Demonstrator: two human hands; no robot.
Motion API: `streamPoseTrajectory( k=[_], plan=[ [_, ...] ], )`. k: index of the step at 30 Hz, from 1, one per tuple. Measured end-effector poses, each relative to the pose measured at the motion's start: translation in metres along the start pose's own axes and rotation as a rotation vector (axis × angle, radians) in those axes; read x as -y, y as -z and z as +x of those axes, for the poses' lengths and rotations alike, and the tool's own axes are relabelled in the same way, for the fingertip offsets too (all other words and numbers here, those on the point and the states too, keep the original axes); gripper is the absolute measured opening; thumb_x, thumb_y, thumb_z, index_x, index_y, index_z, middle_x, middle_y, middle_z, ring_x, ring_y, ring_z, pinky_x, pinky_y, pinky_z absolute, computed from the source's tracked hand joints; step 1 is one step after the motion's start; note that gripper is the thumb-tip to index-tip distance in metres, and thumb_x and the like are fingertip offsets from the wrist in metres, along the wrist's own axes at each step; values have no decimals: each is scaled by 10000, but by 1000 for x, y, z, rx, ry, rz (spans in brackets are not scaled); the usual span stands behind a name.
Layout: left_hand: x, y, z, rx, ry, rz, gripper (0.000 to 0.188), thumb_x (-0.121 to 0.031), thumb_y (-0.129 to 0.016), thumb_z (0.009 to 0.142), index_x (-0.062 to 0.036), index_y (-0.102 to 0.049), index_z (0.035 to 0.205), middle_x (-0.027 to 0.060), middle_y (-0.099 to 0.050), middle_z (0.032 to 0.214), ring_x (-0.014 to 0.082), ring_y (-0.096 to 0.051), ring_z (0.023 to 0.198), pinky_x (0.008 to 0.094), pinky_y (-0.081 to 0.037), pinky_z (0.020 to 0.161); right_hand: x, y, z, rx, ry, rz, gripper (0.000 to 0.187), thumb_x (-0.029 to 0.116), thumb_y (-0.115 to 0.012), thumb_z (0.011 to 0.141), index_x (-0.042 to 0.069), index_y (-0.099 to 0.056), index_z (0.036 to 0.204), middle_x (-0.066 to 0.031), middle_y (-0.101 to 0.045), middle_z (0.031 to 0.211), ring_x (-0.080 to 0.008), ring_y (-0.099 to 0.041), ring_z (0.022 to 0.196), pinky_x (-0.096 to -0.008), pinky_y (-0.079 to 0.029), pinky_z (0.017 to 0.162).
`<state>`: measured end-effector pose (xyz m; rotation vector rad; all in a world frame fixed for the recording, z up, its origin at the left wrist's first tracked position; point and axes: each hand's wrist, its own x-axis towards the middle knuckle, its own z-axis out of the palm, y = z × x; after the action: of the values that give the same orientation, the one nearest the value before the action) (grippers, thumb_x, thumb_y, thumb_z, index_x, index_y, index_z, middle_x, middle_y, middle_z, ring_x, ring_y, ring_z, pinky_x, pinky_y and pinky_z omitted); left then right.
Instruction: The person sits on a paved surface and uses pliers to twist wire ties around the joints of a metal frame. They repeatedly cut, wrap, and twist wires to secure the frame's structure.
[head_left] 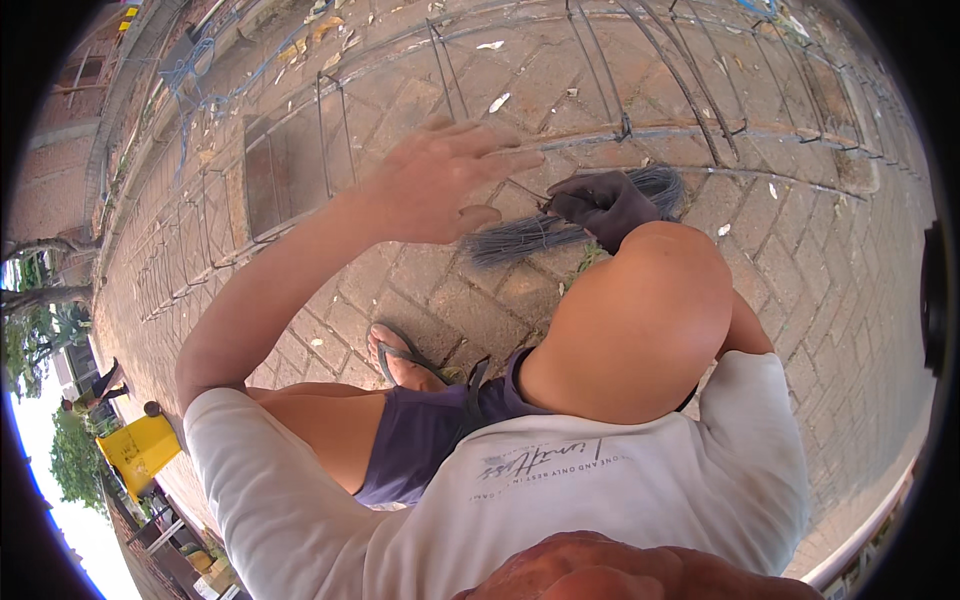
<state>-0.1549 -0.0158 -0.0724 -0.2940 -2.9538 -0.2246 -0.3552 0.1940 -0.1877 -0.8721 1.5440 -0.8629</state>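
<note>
My bare left hand (pixel 440 180) is held out over the paving, fingers stretched apart and a little smeared by motion, with nothing in it. Close to its right, my right hand (pixel 605 208) wears a dark glove and is closed. A thin dark tip pokes out toward the left hand from its fingers; what it belongs to is hidden. Beneath and behind the glove lies a bundle of thin grey tie wire (pixel 515 240) on the ground, bound around its middle. Beyond both hands runs a long rebar cage (pixel 625 130) with upright stirrups.
My bent right knee (pixel 650 310) rises just below the gloved hand. My left foot in a flip-flop (pixel 405 360) rests on the brick paving (pixel 480 310). Blue string (pixel 195 75) lies tangled at the far left. A yellow container (pixel 138 450) and a person (pixel 95 398) are farther left.
</note>
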Motion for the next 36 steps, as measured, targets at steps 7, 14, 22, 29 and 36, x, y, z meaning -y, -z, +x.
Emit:
streamPoseTrajectory(
  k=[7, 14, 22, 29, 36],
  plan=[
    [55, -20, -65, -131, 800, -312, 359, -255, -761, 946, -77, -809, 1255, 173, -820, 1076, 283, -787, 1019, 387, -592, 927, -56, -29, -17, -352, 4, -312, 230, 240, -743, 1054, 29, -788, 1135, -131, -797, 990, -198, -711, 832, -371, -540, 729],
    [39, -61, -83, -104, 932, -595, 309, -293, -712, 944, -57, -839, 1099, 193, -805, 989, 361, -784, 914, 424, -583, 823, -14, -85, 49, -556, 629, -681, 176, 245, -751, 997, 72, -778, 1015, -172, -789, 1123, -403, -736, 929, -470, -595, 811],
    [42, -74, -65, -345, 948, -857, 333, -205, -726, 984, 58, -811, 1171, 116, -834, 999, 187, -749, 899, 344, -565, 838, -9, -98, 63, -659, 589, -693, 181, 243, -747, 983, 101, -800, 1082, -180, -772, 1212, -405, -742, 1055, -477, -594, 919],
    [37, -77, -65, -388, 1039, -671, 206, -115, -765, 931, 28, -834, 1062, 136, -812, 922, 270, -768, 854, 393, -588, 835, -17, -89, 69, -495, 404, -641, 155, 214, -757, 963, 99, -793, 1062, -179, -766, 1214, -415, -736, 982, -496, -568, 913],
    [-31, -114, -77, -773, 434, 135, 148, -95, -792, 876, -44, -768, 1013, 116, -708, 816, 324, -700, 680, 473, -539, 634, -34, -57, 38, -576, 557, -872, 130, 204, -669, 1010, 113, -758, 1031, -129, -755, 1103, -414, -722, 896, -524, -564, 883]
  ],
)
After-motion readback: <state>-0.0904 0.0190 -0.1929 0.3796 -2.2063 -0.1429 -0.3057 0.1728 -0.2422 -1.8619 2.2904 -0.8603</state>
